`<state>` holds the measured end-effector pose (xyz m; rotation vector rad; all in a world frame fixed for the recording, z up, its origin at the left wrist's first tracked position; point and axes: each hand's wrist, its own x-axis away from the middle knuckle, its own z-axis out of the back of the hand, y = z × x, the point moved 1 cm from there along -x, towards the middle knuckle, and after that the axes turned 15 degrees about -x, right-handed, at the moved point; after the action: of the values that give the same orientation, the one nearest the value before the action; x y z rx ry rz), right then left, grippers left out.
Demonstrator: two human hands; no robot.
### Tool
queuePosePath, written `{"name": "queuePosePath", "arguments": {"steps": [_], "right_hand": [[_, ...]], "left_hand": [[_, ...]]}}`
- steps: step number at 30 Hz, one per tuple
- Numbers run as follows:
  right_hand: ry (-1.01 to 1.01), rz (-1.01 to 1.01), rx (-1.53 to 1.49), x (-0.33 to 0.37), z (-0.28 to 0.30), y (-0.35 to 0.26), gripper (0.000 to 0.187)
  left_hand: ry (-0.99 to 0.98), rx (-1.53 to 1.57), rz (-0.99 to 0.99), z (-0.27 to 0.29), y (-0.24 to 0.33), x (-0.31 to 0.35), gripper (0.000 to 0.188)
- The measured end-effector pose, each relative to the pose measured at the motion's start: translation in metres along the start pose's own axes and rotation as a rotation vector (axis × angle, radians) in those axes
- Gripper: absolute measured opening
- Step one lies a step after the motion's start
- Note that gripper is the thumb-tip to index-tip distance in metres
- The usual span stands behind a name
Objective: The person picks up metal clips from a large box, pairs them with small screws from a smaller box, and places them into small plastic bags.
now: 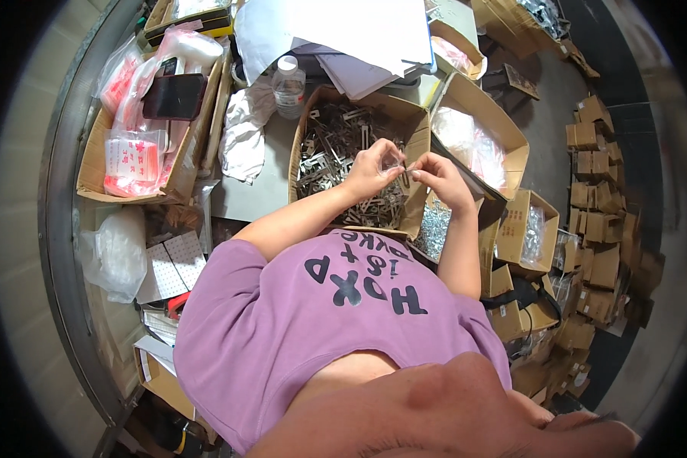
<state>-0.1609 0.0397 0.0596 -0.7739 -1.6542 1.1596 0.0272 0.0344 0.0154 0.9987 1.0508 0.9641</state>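
Observation:
Over a cardboard box (418, 130) full of flat slotted metal pieces (332, 141), my two hands nearly meet at the fingertips. My left hand (371, 169) is closed on a small clear plastic bag (391, 162), its film bunched between thumb and fingers. Thumb and forefinger of my right hand (440, 177) pinch together beside the bag's edge. A thin dark sliver shows at those fingertips, too small to name. To the right, below my right forearm, many small shiny metal parts (435, 227) fill another box.
A plastic bottle (288, 88) and a white cloth (244, 130) stand left of the metal pieces. Further left, a phone (175, 97) lies on a box of plastic bags (133, 156). Papers (359, 34) cover the far side. Boxes (527, 233) crowd the right, with stacked cartons (591, 198) beyond.

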Motion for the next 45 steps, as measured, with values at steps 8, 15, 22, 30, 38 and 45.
{"name": "queuePosePath", "arguments": {"steps": [8,15,22,30,38,45], "right_hand": [[0.157,0.133,-0.236,0.031,-0.012,0.012,0.011],[0.205,0.205,-0.546,0.035,-0.034,0.007,0.011],[0.492,0.248,-0.545,0.017,-0.047,0.023,0.017],[0.448,0.184,-0.48,-0.003,-0.063,0.035,0.016],[0.604,0.162,-0.632,0.01,-0.034,0.036,0.011],[0.332,0.366,0.567,0.027,-0.072,0.011,0.021]], "left_hand": [[0.131,-0.079,0.12,0.003,-0.008,-0.001,0.019],[0.269,0.366,0.335,-0.003,-0.029,0.0,0.022],[0.2,-0.247,0.088,0.003,0.002,0.004,0.026],[0.143,-0.418,-0.195,0.004,0.003,0.007,0.033],[-0.094,-0.339,-0.096,-0.007,-0.006,0.007,0.031],[-0.461,0.136,0.195,-0.025,-0.054,0.015,0.041]]}}
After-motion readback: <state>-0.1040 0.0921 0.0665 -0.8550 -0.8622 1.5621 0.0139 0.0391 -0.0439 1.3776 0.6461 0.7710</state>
